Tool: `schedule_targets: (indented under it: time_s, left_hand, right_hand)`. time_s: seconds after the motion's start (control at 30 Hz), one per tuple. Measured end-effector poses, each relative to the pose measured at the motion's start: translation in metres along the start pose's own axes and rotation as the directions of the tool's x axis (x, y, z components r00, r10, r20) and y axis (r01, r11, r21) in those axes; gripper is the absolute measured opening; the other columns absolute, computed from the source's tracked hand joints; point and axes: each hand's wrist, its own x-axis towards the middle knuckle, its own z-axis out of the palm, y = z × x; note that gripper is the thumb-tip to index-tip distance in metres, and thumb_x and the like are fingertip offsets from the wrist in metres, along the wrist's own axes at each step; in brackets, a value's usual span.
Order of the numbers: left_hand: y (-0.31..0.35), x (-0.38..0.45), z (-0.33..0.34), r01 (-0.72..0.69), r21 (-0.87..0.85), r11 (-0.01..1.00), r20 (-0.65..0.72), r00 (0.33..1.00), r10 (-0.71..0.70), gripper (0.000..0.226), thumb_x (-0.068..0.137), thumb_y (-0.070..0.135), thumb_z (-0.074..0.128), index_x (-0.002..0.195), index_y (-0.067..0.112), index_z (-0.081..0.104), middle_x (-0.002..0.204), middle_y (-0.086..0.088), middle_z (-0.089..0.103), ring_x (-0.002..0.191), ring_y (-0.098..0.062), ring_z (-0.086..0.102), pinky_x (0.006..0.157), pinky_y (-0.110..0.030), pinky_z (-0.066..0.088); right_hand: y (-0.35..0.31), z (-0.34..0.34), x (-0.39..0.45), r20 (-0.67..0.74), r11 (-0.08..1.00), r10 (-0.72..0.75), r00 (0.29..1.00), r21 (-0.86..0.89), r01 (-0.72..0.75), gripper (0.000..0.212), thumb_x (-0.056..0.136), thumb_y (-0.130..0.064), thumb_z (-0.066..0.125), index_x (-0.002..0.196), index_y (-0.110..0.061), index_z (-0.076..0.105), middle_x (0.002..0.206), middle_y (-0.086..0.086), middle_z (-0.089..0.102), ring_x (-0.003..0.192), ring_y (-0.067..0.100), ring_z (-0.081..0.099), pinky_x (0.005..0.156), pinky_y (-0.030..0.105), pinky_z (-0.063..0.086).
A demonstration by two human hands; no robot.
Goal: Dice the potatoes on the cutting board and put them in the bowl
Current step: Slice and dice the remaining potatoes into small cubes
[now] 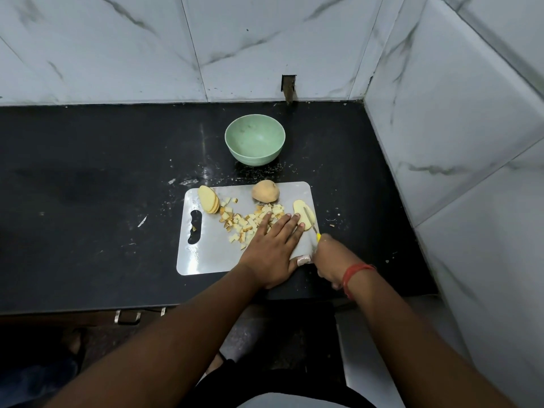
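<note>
Dicing under way on the cutting board, bowl not yet filled.

Head view: the left hand [275, 245] lies flat with straight fingers, pressing a potato slice [304, 218] at the right end of the cutting board [212, 254], while the right hand [331, 260] grips the yellow handle of a knife [312, 226] whose blade lies across that slice. A heap of diced pieces [250, 222] sits mid-board, a stack of slices [208, 199] at the far left corner, and a potato half [265, 191] at the far edge. The green bowl [255, 139] stands beyond the board on the black desk [88, 172], with nothing visible inside. The slice is probably firm but wet and slippery, so it is best pinned from above, fingertips clear of the blade; the light cubes likely scoop easily.
</note>
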Motion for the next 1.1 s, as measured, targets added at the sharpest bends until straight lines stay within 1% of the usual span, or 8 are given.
schedule_targets:
  time_s: [0.2,0.37,0.53,0.67,0.8,0.93,1.0,1.1]
  left_hand:
    - [0.001,0.000,-0.003,-0.002,0.008,1.000,0.021,1.000,0.002,0.080,0.103,0.065,0.015,0.163,0.013,0.021,0.171,-0.012,0.017,0.157,-0.030,0.014,0.125,-0.059,0.005]
    - [0.001,0.001,-0.005,0.005,0.008,1.000,0.027,1.000,-0.006,0.085,0.101,0.070,0.011,0.163,0.013,0.022,0.170,-0.013,0.018,0.157,-0.030,0.015,0.125,-0.060,0.005]
    - [0.004,0.007,-0.005,0.046,0.003,0.999,0.020,0.999,-0.046,0.089,0.100,0.073,0.012,0.162,0.012,0.025,0.170,-0.012,0.018,0.158,-0.029,0.013,0.124,-0.060,0.005]
    - [0.004,0.005,-0.003,0.045,-0.019,0.999,-0.020,0.999,-0.045,0.087,0.101,0.072,0.011,0.162,0.012,0.026,0.170,-0.012,0.019,0.157,-0.029,0.015,0.124,-0.059,0.007]
    - [0.003,0.003,-0.001,0.013,-0.051,0.999,-0.086,0.996,-0.017,0.077,0.104,0.063,0.020,0.159,0.010,0.035,0.165,-0.013,0.031,0.154,-0.032,0.025,0.124,-0.060,0.013]
    - [0.002,0.001,0.000,-0.011,-0.068,0.998,-0.118,0.993,0.003,0.071,0.103,0.057,0.026,0.154,0.010,0.043,0.160,-0.013,0.041,0.151,-0.033,0.031,0.124,-0.060,0.015]
    - [0.003,0.002,0.000,-0.016,-0.073,0.997,-0.129,0.992,0.007,0.069,0.102,0.054,0.030,0.153,0.010,0.045,0.159,-0.014,0.043,0.150,-0.033,0.033,0.123,-0.061,0.016]
    - [0.002,0.003,-0.001,-0.018,-0.079,0.997,-0.134,0.991,0.008,0.067,0.101,0.052,0.034,0.152,0.010,0.046,0.158,-0.015,0.044,0.149,-0.035,0.034,0.123,-0.061,0.018]
  right_hand:
    - [0.024,0.011,-0.007,0.035,0.986,-0.057,0.998,-0.156,0.062,0.031,0.099,-0.010,0.039,0.128,0.001,0.043,0.120,0.020,0.056,0.091,0.022,0.048,0.058,0.020,0.032]
    - [0.033,0.014,-0.022,0.073,0.984,-0.026,0.997,-0.172,0.039,0.028,0.099,-0.011,0.038,0.125,-0.002,0.042,0.111,0.015,0.056,0.106,0.032,0.059,0.076,0.030,0.040]
    - [0.036,0.010,-0.030,0.057,0.987,-0.026,0.998,-0.154,0.035,0.026,0.100,-0.012,0.037,0.124,-0.002,0.044,0.115,0.017,0.058,0.104,0.033,0.059,0.076,0.030,0.041]
    - [0.025,0.002,-0.027,-0.095,0.994,0.000,0.995,-0.112,-0.010,0.015,0.100,-0.013,0.041,0.113,-0.006,0.045,0.104,0.016,0.063,0.084,0.027,0.060,0.061,0.025,0.037]
    - [0.000,-0.010,-0.012,-0.079,0.991,-0.014,0.997,-0.131,0.004,0.019,0.093,-0.002,0.043,0.112,-0.005,0.045,0.106,0.019,0.063,0.088,0.034,0.064,0.062,0.031,0.042]
    - [-0.031,-0.024,-0.001,-0.021,0.969,-0.053,0.998,-0.241,0.046,0.035,0.096,-0.003,0.046,0.130,0.003,0.041,0.122,0.021,0.060,0.110,0.032,0.061,0.078,0.032,0.046]
    - [-0.037,-0.026,0.004,0.002,0.960,-0.113,0.994,-0.259,0.110,0.033,0.098,-0.011,0.044,0.128,0.001,0.048,0.126,0.022,0.058,0.115,0.036,0.058,0.090,0.037,0.048]
    - [-0.038,-0.024,0.010,-0.006,0.973,-0.111,0.994,-0.203,0.107,0.032,0.098,-0.013,0.042,0.125,0.000,0.053,0.123,0.023,0.058,0.113,0.039,0.057,0.092,0.040,0.048]
